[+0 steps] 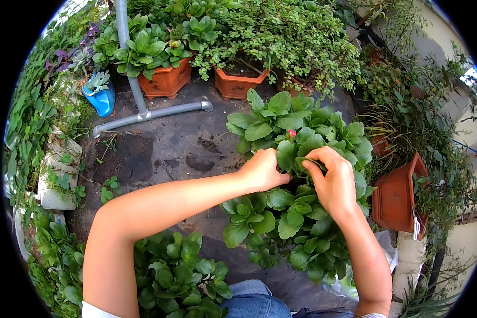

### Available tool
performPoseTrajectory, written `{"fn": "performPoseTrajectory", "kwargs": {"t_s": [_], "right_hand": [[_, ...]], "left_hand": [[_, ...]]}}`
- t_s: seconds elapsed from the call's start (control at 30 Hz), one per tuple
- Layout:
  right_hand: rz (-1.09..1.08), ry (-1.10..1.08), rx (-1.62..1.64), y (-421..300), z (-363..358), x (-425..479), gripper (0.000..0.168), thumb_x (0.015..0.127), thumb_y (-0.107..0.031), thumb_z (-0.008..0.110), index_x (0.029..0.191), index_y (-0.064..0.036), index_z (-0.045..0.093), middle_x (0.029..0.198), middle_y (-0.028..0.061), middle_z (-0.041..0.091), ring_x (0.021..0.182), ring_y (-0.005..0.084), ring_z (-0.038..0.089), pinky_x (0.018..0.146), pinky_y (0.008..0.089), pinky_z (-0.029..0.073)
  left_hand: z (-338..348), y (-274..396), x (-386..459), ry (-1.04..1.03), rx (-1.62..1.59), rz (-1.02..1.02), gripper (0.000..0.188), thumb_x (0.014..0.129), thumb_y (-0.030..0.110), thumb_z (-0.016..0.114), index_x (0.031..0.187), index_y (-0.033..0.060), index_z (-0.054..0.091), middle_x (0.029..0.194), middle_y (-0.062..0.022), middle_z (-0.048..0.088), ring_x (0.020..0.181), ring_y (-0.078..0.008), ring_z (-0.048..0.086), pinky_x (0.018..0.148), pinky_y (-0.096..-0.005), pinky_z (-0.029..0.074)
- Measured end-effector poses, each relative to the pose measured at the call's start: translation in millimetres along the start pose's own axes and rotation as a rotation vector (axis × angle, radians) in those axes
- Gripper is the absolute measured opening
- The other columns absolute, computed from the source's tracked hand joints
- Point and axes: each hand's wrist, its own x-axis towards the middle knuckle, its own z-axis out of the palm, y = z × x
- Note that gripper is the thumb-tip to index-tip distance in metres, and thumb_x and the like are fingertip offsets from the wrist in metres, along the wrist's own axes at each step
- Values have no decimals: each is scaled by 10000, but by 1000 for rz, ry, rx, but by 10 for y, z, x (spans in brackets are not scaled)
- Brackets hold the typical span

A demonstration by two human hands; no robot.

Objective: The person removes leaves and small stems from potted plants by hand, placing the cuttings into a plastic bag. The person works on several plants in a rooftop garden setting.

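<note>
A bushy kalanchoe-like plant (290, 222) with broad scalloped green leaves spreads before me, a small pink bloom (291, 134) near its top. My right hand (334, 175) pinches one green leaf (317, 167) between thumb and forefinger. Just to its left, my left hand (264, 171) reaches in among the stems with its fingers curled. Leaves and shadow hide those fingertips, so what they touch cannot be made out. Foliage also hides whatever the plant grows in.
Orange hexagonal pots (167, 79) with leafy plants stand at the back. A grey pipe frame (151, 114) rests on dark ground sheeting (183, 143). The blue planter (101, 99) is at left, a tilted terracotta pot (395, 194) at right. Another leafy plant (179, 270) grows near my knee.
</note>
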Motion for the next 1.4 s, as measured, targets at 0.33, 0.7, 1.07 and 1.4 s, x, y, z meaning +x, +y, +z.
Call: {"fn": "performPoseTrajectory", "kwargs": {"t_s": [0.33, 0.7, 1.07, 1.4], "right_hand": [[4, -2, 9, -22, -17, 3, 90, 810, -43, 671, 858, 18, 626, 846, 157, 630, 804, 358, 608, 716, 413, 481], [32, 19, -17, 32, -32, 58, 102, 820, -51, 668, 857, 34, 626, 841, 171, 638, 758, 368, 610, 684, 413, 481], [-120, -129, 130, 25, -269, 82, 258, 846, -130, 680, 1034, 39, 630, 985, 177, 647, 884, 335, 626, 784, 403, 494], [403, 316, 173, 665, -2210, -1869, 87, 849, -54, 679, 873, -15, 604, 754, -15, 599, 679, 43, 533, 631, 203, 440]], "left_hand": [[23, -53, 23, 84, 133, -22, 250, 705, 115, 675, 912, -24, 646, 823, -227, 670, 818, -410, 652, 727, -436, 528], [-54, -51, -131, -414, 814, 354, 198, 625, 45, 660, 821, 48, 642, 715, -157, 653, 724, -366, 657, 603, -444, 514], [-971, 1092, 28, -294, 447, 145, 289, 856, 172, 682, 688, -13, 538, 555, 15, 459, 528, -53, 383, 484, -279, 334], [815, 2175, -124, -519, 94, 31, 219, 886, 206, 648, 732, 67, 580, 619, 57, 537, 558, -12, 454, 505, -222, 357]]}}
